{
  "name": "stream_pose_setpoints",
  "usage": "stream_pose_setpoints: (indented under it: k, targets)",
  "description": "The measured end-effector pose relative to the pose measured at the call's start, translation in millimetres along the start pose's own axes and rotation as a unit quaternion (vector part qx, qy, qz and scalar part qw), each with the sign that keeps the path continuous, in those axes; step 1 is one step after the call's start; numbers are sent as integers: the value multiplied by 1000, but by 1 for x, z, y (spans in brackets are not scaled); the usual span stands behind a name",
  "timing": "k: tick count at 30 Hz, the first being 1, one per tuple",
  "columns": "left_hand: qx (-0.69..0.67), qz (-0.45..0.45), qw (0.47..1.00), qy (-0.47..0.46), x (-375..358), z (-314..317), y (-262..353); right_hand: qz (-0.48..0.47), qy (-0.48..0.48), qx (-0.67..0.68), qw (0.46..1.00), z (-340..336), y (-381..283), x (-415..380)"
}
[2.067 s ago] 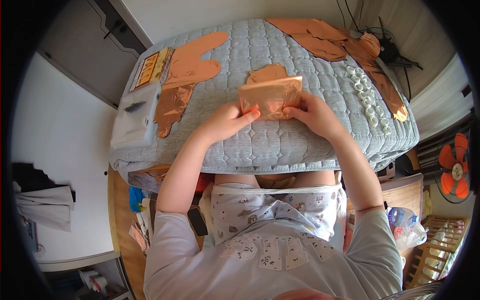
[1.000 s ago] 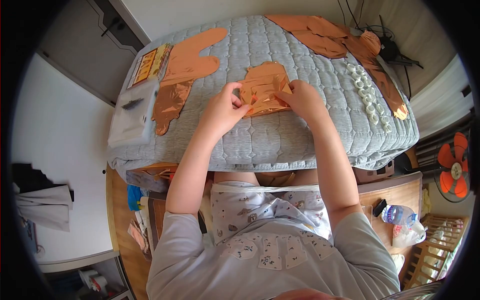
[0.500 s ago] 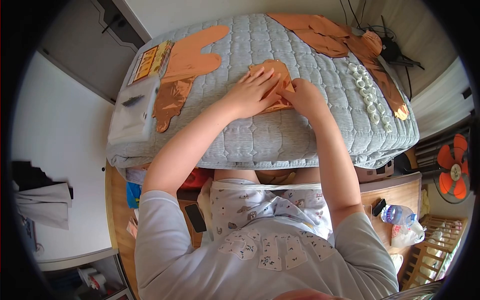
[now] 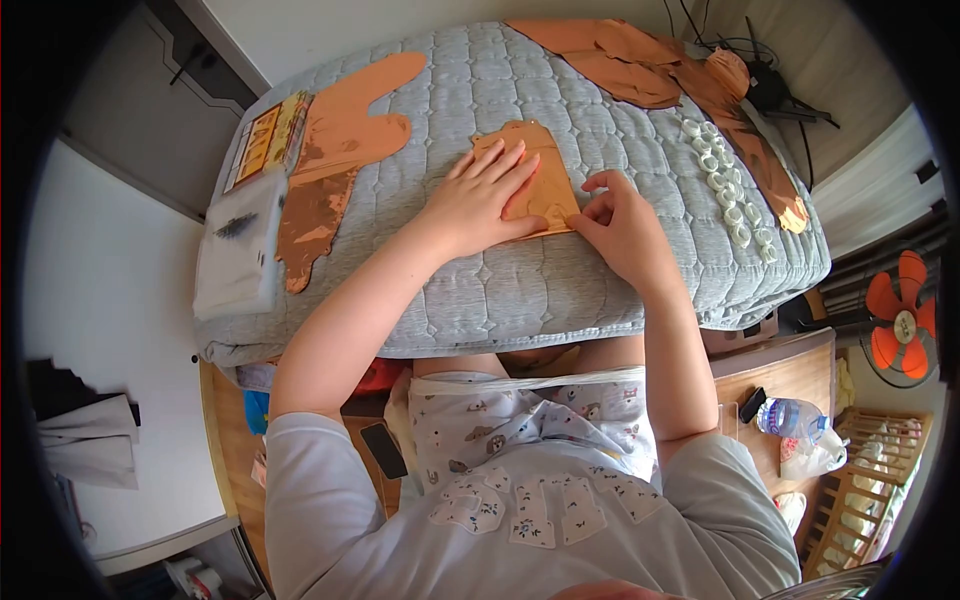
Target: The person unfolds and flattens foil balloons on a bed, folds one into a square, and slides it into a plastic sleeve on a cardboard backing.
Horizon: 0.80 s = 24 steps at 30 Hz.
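A folded sheet of shiny copper-coloured foil (image 4: 545,185) lies on the grey quilted mattress (image 4: 480,300). My left hand (image 4: 480,200) rests flat on its left part, fingers spread. At the foil's lower right corner is my right hand (image 4: 620,230), its thumb touching the edge and its fingers curled above; whether it grips the corner cannot be made out. Flat copper foil pieces (image 4: 345,125) lie to the left, and a longer heap of the same foil (image 4: 640,70) spreads over the back right.
White rings (image 4: 735,190) lie in rows at the right. At the left are a clear plastic bag (image 4: 238,245) and a printed packet (image 4: 268,140). A black router (image 4: 770,85) with cables stands behind. Below right are a bottle (image 4: 790,418) and a fan (image 4: 903,325).
My right hand has moved down to the foil's lower corner, and its fingers have loosened. The foil's right part now lies flatter. The whole view has shifted slightly.
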<state>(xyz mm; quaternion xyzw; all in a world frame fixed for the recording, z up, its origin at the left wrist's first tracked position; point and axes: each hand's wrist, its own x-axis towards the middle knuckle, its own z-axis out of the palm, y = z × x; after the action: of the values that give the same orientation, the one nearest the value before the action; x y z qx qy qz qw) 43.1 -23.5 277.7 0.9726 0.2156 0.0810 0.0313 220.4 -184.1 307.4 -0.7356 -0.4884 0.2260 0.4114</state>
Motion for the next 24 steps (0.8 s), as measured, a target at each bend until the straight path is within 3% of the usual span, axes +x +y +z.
stream_pose_setpoints:
  k: [7,14,16,17,19,21,24]
  targets:
    - [0,13,1000,24,0,5,-2,-81,69,-69,992,2,18,-4]
    - [14,0,1000,14,1,1,2,-66,3,-82,994,-24,1,16]
    - [13,-7,1000,1,1,-3,5,-220,-3,-128,967,-14,-11,29]
    - [11,-12,1000,-15,2,-6,5,-219,-2,-127,967,-5,-10,37]
    - [11,-18,999,-32,3,-4,3,-324,-59,-275,903,15,2,53]
    - [-28,-22,999,18,1,2,-1,-313,-84,-295,899,23,12,57]
    - [-32,-5,999,15,-2,1,-3,-305,-116,-338,883,23,19,61]
